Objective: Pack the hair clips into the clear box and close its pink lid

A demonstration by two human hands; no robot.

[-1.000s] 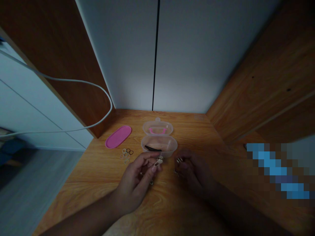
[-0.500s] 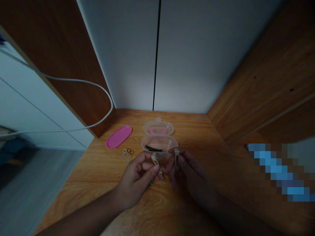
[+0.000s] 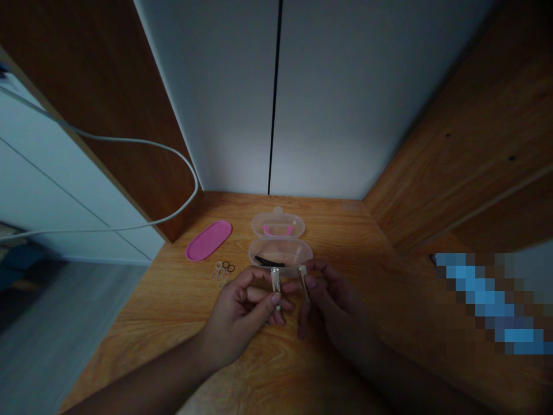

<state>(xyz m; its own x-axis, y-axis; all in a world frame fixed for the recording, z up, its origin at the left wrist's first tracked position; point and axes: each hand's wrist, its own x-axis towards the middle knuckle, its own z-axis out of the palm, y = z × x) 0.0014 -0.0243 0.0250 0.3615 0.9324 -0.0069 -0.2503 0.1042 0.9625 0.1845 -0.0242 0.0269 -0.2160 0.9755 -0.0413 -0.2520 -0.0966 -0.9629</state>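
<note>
My left hand (image 3: 242, 314) pinches a pale metal hair clip (image 3: 275, 283) between thumb and fingers, holding it upright. Beside it, my right hand (image 3: 332, 302) pinches a second pale hair clip (image 3: 303, 280), tilted slightly. The two clips stand close together just in front of a clear plastic case (image 3: 280, 252) whose lid (image 3: 277, 223) is folded back. Inside the case lies a black clip (image 3: 268, 261). Both hands hover over the wooden desk (image 3: 173, 311).
A pink oval lid (image 3: 208, 240) lies at the back left of the desk. Several small hair elastics (image 3: 222, 272) are scattered to the left of the case. A grey cable (image 3: 129, 144) loops at the left. Wooden panels wall in both sides.
My right hand has lifted a second clip off the desk and brought it up beside the clip in my left hand. My left hand has turned its clip upright.
</note>
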